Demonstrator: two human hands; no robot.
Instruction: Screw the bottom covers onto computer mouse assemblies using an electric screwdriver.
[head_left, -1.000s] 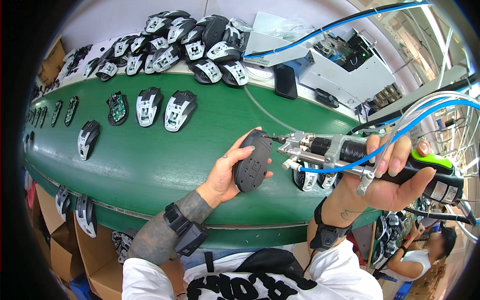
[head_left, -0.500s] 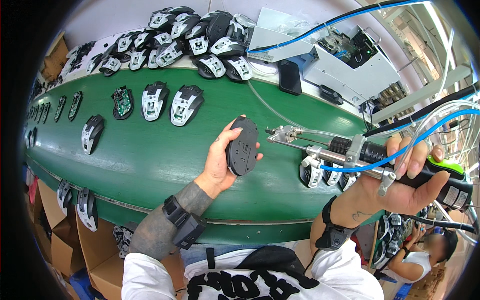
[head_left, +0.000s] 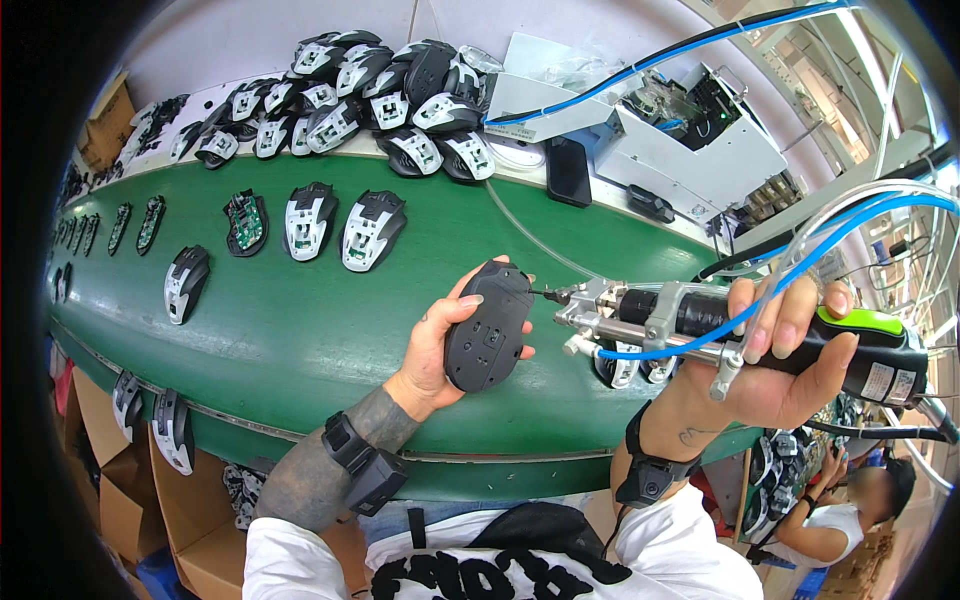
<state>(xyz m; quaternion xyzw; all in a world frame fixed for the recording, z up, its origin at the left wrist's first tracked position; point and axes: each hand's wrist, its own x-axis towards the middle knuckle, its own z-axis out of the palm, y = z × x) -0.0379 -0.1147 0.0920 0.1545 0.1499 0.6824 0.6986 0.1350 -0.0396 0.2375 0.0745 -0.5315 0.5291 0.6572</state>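
My left hand [head_left: 432, 350] is closed around a black computer mouse [head_left: 487, 335], its underside with small screw holes facing up. In my right hand [head_left: 790, 350] is a black powered screwdriver [head_left: 700, 314] with a green lever, a metal feeding head and a blue air hose. The screwdriver's tip [head_left: 540, 293] points left and meets the upper right edge of the mouse's underside; whether a screw is there is too small to tell. Below the screwdriver, several grey-and-black mouse shells [head_left: 618, 368] lie on the green bench, partly covered by the tool and my forearm.
A heap of mouse shells [head_left: 330, 100] lies along the back shelf. Single shells [head_left: 372, 232] and a green circuit board [head_left: 245, 222] lie on the green bench [head_left: 300, 350]. A white screw-feeding machine [head_left: 670, 150] and a black phone [head_left: 568, 172] stand behind. A co-worker [head_left: 830, 515] sits at lower right.
My right hand has brought the screwdriver left and slightly down, so its tip now reaches the mouse. My left hand and the mouse have shifted a little lower, the mouse tilted slightly.
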